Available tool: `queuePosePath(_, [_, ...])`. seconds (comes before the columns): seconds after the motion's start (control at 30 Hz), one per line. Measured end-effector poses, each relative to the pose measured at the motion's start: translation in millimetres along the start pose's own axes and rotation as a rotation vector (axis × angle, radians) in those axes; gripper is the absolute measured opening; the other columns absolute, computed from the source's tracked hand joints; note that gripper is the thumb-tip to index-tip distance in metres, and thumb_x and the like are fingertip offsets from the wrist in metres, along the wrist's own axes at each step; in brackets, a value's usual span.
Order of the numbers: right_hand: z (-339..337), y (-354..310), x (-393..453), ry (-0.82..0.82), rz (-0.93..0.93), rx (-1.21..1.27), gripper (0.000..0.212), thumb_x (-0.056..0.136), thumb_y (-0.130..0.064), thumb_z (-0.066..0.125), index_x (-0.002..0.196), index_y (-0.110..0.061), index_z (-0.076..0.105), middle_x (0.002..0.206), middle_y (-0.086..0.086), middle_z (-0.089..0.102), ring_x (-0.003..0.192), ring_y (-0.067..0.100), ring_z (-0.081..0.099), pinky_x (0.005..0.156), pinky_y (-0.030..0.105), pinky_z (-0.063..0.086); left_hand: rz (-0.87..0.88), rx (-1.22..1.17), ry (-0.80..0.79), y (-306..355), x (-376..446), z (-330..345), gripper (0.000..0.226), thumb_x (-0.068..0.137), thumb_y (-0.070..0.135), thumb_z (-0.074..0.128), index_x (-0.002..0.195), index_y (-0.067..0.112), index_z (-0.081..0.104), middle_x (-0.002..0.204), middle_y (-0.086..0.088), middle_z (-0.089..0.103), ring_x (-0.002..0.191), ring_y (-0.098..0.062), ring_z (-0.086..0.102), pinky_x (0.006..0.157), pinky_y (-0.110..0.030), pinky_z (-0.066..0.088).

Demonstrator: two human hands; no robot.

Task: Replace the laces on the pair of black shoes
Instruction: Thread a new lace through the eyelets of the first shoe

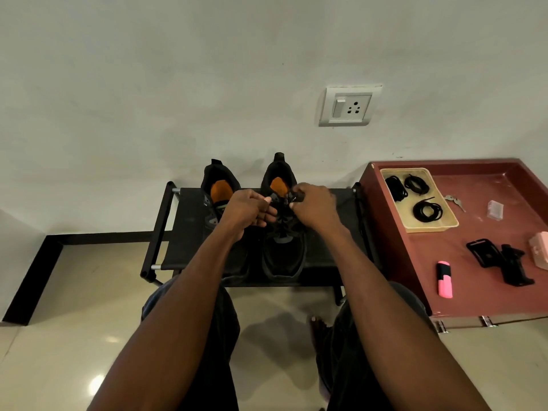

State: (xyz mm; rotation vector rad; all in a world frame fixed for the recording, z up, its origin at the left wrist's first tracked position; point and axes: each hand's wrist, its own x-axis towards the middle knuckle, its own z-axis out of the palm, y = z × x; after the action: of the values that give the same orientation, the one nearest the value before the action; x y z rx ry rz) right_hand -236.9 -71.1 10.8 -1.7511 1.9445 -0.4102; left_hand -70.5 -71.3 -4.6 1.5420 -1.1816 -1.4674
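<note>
Head view, looking down over both forearms. I see a low black fabric bench with a black tube frame [166, 232] set against a pale wall, and on it the pair of black shoes with orange insoles. The left black shoe [218, 188] is partly hidden behind my left hand [247, 209]; the right black shoe [283, 253] sits beside it with its toe toward me.

Both hands meet over the upper eyelets of the right shoe. The grip of the left hand is closed as a pinch, thumb against fingertips, at the shoe's lace area; what it holds is too dark and small to tell with certainty. The right hand [314, 207] has its fingers curled around the black tongue and collar of the right shoe. A thin black lace [357, 203] trails over the bench's right edge.

To the right stands a reddish-brown bench with a raised rim [480, 173]. On it lies a shallow beige tray [453, 223] holding three coils of black shoelace [427, 210]. Near the tray lie a small metal key [455, 200], a pink-and-black marker [444, 280] and a black clamp-like holder [501, 259]. A white wall socket with a switch [350, 105] is mounted above.
</note>
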Motion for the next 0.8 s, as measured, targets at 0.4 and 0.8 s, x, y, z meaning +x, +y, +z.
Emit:
queuePosePath(0.4, [8,6,4,-0.13,0.0,0.385,0.006,0.087,-0.011,0.071,0.088,-0.016,0.071,0.082,0.0,0.069,0.082,0.016,0.065,0.076,0.03,0.051,-0.022,-0.044,-0.055,3,0,4,0.012,0.095,0.01,0.065,0.097,-0.002,0.062,0.084,-0.017,0.073,0.07,-0.022,0.072,0.061,-0.028,0.059])
queuePosePath(0.8, [17,11,18,0.092,0.156,0.601,0.016,0.091,-0.005,0.063,0.082,-0.013,0.074,0.079,0.008,0.073,0.063,0.012,0.063,0.071,0.032,0.058,0.043,0.146,0.357,-11,34,18,0.034,0.085,0.029,0.078,0.069,0.008,0.057,0.07,-0.015,0.061,0.063,-0.023,0.057,0.067,-0.048,0.058])
